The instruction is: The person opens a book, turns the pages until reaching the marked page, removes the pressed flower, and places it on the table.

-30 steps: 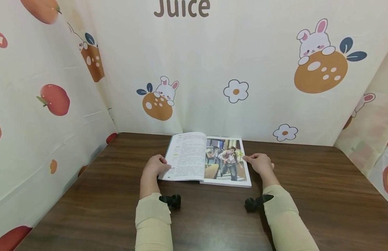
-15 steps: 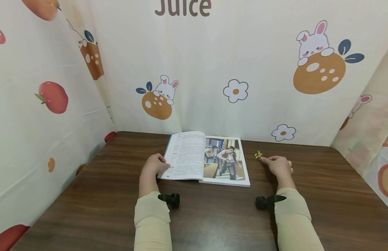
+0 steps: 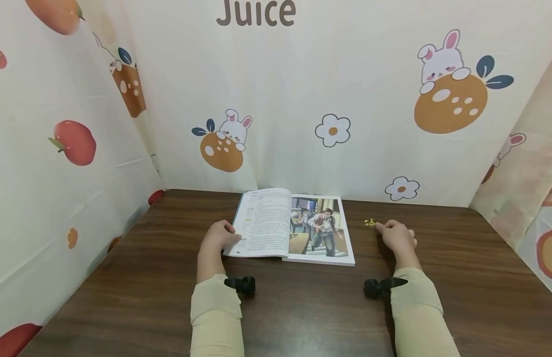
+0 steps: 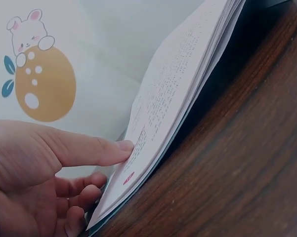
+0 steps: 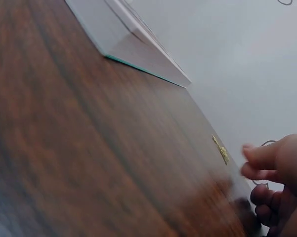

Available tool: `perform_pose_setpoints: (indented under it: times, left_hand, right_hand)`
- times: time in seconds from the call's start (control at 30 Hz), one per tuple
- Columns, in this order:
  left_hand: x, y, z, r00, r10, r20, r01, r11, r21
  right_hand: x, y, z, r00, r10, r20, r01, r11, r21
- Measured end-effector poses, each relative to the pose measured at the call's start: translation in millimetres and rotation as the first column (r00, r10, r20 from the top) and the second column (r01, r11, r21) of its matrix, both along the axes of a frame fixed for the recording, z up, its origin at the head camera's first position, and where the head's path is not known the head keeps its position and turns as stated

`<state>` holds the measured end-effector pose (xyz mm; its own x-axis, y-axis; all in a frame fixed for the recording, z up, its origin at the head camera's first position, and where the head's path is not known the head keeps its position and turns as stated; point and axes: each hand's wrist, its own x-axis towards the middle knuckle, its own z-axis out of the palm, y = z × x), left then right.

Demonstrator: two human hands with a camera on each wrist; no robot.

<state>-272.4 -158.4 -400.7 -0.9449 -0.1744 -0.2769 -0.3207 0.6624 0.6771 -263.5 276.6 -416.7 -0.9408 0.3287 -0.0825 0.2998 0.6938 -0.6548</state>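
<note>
An open book [image 3: 267, 223] lies on the table, text on its left page and a coloured picture of a running figure on the right. My left hand [image 3: 219, 237] grips its lower left edge. In the left wrist view the thumb [image 4: 101, 150] presses the page, and the other fingers curl at the book's edge, partly hidden behind it. To the right of the book, a small gold openwork piece [image 3: 369, 222] lies on the wood. Just beside it is my right hand [image 3: 397, 237], fingers loosely bent. The right wrist view shows a gap between fingertips and gold piece [image 5: 221, 150].
The brown wooden table [image 3: 303, 312] extends around the book and towards me. A pale printed curtain [image 3: 285, 99] rises behind the table, close to the book's far edge, with more cloth along both sides. Each wrist wears a black camera mount [image 3: 242, 285].
My right hand has moved right from the book's right edge, carrying the gold piece, and has let it go on the table. My left hand stays on the book.
</note>
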Motion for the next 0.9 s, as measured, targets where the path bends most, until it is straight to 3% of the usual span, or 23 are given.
perform_pose_setpoints:
  times: [0.13,0.23,0.27,0.3,0.37,0.43,0.47,0.5,0.57,0.63,0.8,0.9]
  left_hand:
    - [1.1,6,2.7,1.0,-0.003,-0.017,0.003,1.0,-0.024]
    - [-0.7,10,5.7,0.999,-0.017,-0.028,0.016,1.0,-0.007]
    - [-1.4,11,6.3,0.999,-0.019,-0.028,0.019,1.0,0.009]
    - [-2.0,10,6.7,0.999,-0.021,-0.027,0.022,0.999,0.029]
    - [-3.1,9,6.1,1.0,-0.012,-0.021,0.014,0.997,0.082]
    - [-3.0,7,5.2,1.0,-0.006,-0.016,0.008,0.992,0.128]
    - [-3.0,5,4.3,1.0,-0.004,-0.012,0.006,0.989,0.149]
    - [-2.8,5,4.0,1.0,0.001,-0.007,0.0,0.986,0.166]
    - [-2.3,4,3.7,1.0,0.008,-0.007,-0.007,0.982,0.186]
    - [-2.0,4,4.0,1.0,0.016,-0.014,-0.013,0.977,0.211]
    - [-2.6,3,6.4,0.998,0.045,-0.038,-0.034,0.967,0.254]
    - [-4.2,2,7.0,0.998,0.052,-0.026,-0.044,0.964,0.264]
  right_hand:
    - [4.7,6,0.3,0.999,-0.017,-0.037,0.013,0.992,-0.124]
    - [11.7,14,0.0,0.994,-0.036,-0.102,0.0,0.943,-0.332]
    - [14.5,16,0.1,0.989,-0.062,-0.132,-0.001,0.903,-0.43]
    - [17.2,18,0.1,0.981,-0.098,-0.167,-0.007,0.842,-0.539]
    - [21.6,21,-0.3,0.954,-0.193,-0.227,-0.036,0.681,-0.731]
    - [24.0,22,-0.1,0.917,-0.304,-0.256,-0.068,0.513,-0.856]
    - [24.6,21,0.2,0.898,-0.352,-0.264,-0.089,0.442,-0.893]
    - [24.7,20,0.7,0.885,-0.383,-0.265,-0.1,0.401,-0.911]
    - [23.3,19,1.7,0.866,-0.426,-0.262,-0.095,0.374,-0.922]
    - [22.0,18,2.2,0.861,-0.446,-0.245,-0.069,0.374,-0.925]
    - [21.3,17,1.9,0.858,-0.469,-0.212,-0.017,0.386,-0.922]
    - [21.0,16,1.7,0.863,-0.456,-0.216,-0.009,0.415,-0.91]
